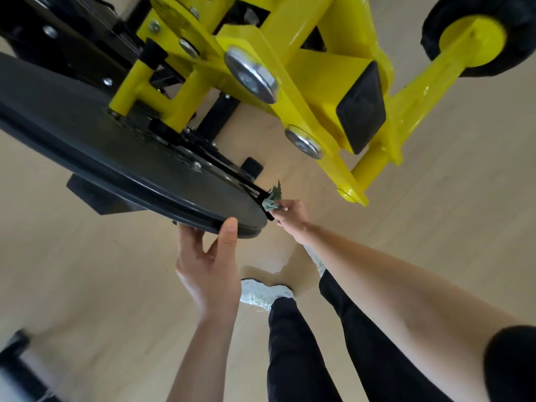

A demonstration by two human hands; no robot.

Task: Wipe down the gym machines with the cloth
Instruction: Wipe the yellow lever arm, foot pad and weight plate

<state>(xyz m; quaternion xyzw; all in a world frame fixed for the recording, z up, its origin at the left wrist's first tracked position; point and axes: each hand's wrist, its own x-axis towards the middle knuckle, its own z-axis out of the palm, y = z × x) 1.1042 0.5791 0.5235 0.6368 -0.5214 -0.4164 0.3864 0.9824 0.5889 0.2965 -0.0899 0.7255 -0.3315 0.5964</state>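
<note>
A gym machine with a yellow steel frame (pixel 316 71) and a large black round disc (pixel 95 146) fills the upper half of the view. My left hand (pixel 207 256) grips the disc's near rim, thumb on top and fingers underneath. My right hand (pixel 291 216) pinches a small crumpled green cloth (pixel 271 200) and presses it against the disc's right edge, where a thin black bar sticks out. Both forearms reach up from the bottom of the frame.
Pale wood floor (pixel 435 216) lies all around. A black foam roller pad (pixel 519 33) on a yellow arm sits at the top right. The machine's black base block (pixel 95 195) is under the disc. My legs in black trousers and white shoes (pixel 264 294) stand below.
</note>
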